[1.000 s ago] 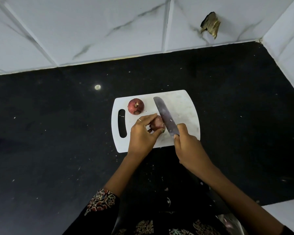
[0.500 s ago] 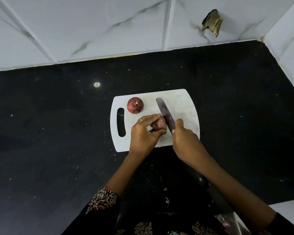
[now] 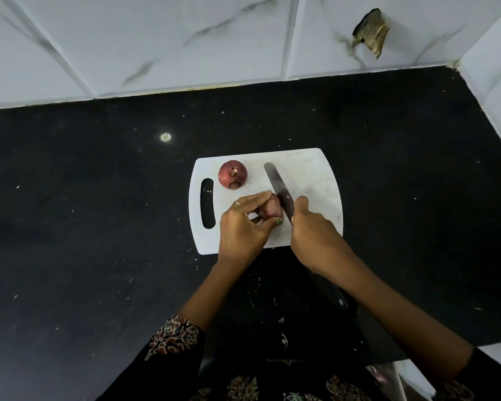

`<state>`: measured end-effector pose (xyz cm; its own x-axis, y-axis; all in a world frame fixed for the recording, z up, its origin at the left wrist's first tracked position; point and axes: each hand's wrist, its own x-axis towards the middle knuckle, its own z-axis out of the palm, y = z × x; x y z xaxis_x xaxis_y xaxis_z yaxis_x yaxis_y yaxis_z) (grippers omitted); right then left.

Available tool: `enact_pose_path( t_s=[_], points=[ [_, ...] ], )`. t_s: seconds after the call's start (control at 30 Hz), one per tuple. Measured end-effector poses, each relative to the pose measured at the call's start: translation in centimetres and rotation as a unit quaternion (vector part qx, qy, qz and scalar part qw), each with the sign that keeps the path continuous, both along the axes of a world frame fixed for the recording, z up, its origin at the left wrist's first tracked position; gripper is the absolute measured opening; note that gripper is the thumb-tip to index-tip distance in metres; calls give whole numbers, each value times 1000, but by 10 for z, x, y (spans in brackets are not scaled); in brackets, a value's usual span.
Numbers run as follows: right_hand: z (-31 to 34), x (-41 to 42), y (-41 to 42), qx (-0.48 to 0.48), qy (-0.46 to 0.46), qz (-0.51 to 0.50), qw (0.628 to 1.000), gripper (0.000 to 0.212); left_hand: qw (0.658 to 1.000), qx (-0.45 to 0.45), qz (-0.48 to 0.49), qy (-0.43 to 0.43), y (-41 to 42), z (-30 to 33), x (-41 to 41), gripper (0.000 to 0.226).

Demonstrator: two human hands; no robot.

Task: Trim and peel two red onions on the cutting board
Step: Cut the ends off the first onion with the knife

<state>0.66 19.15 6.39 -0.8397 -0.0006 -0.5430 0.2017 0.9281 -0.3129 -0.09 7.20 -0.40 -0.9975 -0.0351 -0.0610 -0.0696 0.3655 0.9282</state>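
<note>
A white cutting board [image 3: 315, 180] with a handle slot on its left lies on the black counter. One whole red onion [image 3: 232, 174] sits loose at the board's back left. My left hand [image 3: 243, 227] pins a second red onion [image 3: 272, 208] to the board's middle, fingers curled over it. My right hand [image 3: 313, 230] grips a knife [image 3: 279, 189] by its handle. The blade points away from me and rests against the right side of the held onion. Most of that onion is hidden by my fingers.
The black counter [image 3: 99, 227] runs to a white marble-tiled wall [image 3: 185, 39] at the back and a white wall on the right. A torn dark patch [image 3: 370, 31] marks the back wall. Small scraps speckle the counter near the board's front edge.
The knife has slid back towards me along the held onion, so less blade shows past my right hand. My left hand keeps its hold; the loose onion has stayed put.
</note>
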Motion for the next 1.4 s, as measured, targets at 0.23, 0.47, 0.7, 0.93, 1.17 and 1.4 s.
enact_pose_path(
  t_s=[0.23,0.47,0.7,0.93,1.17,1.4],
  points=[
    [2,2,-3,-1,12,-4,1000,35,1000,-5,12,2,3,-1,-2,52],
    [7,15,5,-30,-9,-13,999,23,1000,-4,10,15,2,-2,3,52],
    [6,4,-4,-20,-8,-14,1000,34,1000,-8,10,21,3,-5,3,53],
    [5,16,-6,-2,3,-7,1000,32,999,-10,14,27,3,-7,6,52],
    [1,28,-4,-5,7,-23,1000,27,993,-66,-5,95,7,-18,19,50],
    [-1,45,-2,-3,28,-36,999,28,999,-28,-8,43,2,-2,20,33]
  ],
)
